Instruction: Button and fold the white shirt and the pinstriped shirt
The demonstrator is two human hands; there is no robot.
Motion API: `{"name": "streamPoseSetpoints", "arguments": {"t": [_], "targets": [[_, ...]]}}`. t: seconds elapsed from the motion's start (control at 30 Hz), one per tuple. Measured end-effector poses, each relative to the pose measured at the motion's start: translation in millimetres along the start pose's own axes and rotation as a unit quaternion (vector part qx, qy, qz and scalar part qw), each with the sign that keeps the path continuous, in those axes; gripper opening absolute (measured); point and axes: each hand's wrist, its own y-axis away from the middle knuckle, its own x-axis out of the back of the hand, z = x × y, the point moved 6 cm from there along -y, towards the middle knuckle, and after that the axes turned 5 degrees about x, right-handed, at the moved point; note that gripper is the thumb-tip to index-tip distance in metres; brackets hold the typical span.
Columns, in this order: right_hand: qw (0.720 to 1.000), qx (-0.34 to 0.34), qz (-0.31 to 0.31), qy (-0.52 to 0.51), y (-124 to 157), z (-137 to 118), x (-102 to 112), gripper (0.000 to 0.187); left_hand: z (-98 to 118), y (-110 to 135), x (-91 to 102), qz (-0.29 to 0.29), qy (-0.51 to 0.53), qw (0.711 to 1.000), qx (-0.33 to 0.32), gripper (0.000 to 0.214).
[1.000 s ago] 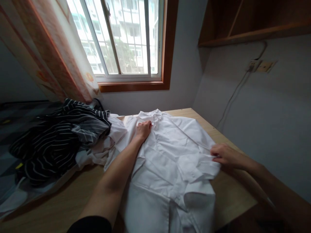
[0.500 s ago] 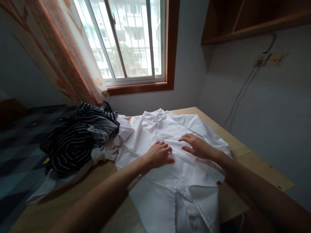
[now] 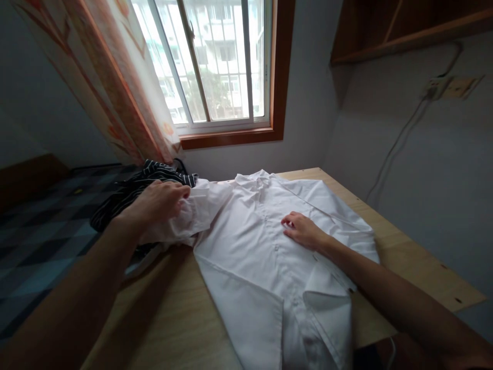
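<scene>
White collared cloth shirt [image 3: 246,226] lies lengthwise near to far under the right hand [image 3: 302,230], fingers loosely parted, while the left hand [image 3: 162,200] apparently pinches its left sleeve [image 3: 198,208].

The left hand [image 3: 159,199] grips a white sleeve [image 3: 206,208]; the right hand [image 3: 303,230] is empty.

A white shirt [image 3: 242,226] lies front side up across a pale wooden table [image 3: 173,324], its collar [image 3: 260,179] near the far edge, its buttoned front [image 3: 276,247] running toward the near side, the rumpled fabric lightly creased with overlapping folds.
</scene>
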Motion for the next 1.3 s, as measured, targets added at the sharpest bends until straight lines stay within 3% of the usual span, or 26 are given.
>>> {"name": "streamPoseSetpoints", "arguments": {"t": [0.07, 0.17, 0.27, 0.37, 0.47, 0.57, 0.7, 0.87, 1.1, 1.2, 1.3], "targets": [[0.999, -0.019, -0.01, -0.024, -15.4, -5.4, -5.5, 0.024, 25.9, 6.1, 1.4, 0.007, -0.031, 0.999, -0.008, 0.016], [0.999, -0.019, -0.008, -0.034, -40.1, -16.7, -17.0, 0.019, 96.4, 14.7, -6.8, 0.012, 0.027, 0.999, -0.034, 0.022], [0.999, -0.039, 0.001, -0.012, -55.4, -20.1, -27.4, 0.012, 169.2, 15.0, -39.8, -0.073, 0.161, 0.982, -0.068, 0.022], [0.997, -0.081, 0.005, -0.017, -58.6, -14.4, -33.7, 0.007, 207.0, 5.6, -77.6, -0.115, 0.264, 0.958, -0.002, 0.02], [0.995, -0.095, 0.009, -0.034, -56.9, -9.1, -36.3, 0.006, 216.0, -4.8, -99.8, -0.081, 0.326, 0.939, 0.076, 0.022], [0.995, -0.08, 0.027, -0.045, -55.5, -8.4, -36.0, 0.008, 213.3, -10.2, -107.4, -0.057, 0.364, 0.922, 0.117, 0.022], [0.99, -0.074, 0.067, -0.098, -53.0, -9.0, -33.5, 0.007, 208.7, -13.9, -110.0, -0.073, 0.433, 0.889, 0.126, 0.022], [0.97, -0.068, 0.125, -0.198, -47.8, -11.1, -27.2, 0.009, 206.6, -17.8, -110.2, -0.051, 0.545, 0.827, 0.128, 0.013], [0.959, -0.056, 0.157, -0.229, -43.2, -17.2, -22.9, 0.011, 207.9, -20.9, -115.4, -0.051, 0.631, 0.763, 0.131, 0.011], [0.954, -0.048, 0.149, -0.256, -43.2, -16.7, -23.9, 0.015, 209.5, -20.3, -119.2, -0.08, 0.692, 0.704, 0.138, 0.012], [0.952, -0.048, 0.144, -0.267, -42.2, -15.5, -23.6, 0.017, 213.1, -16.8, -125.0, -0.14, 0.757, 0.621, 0.149, 0.023]]}}
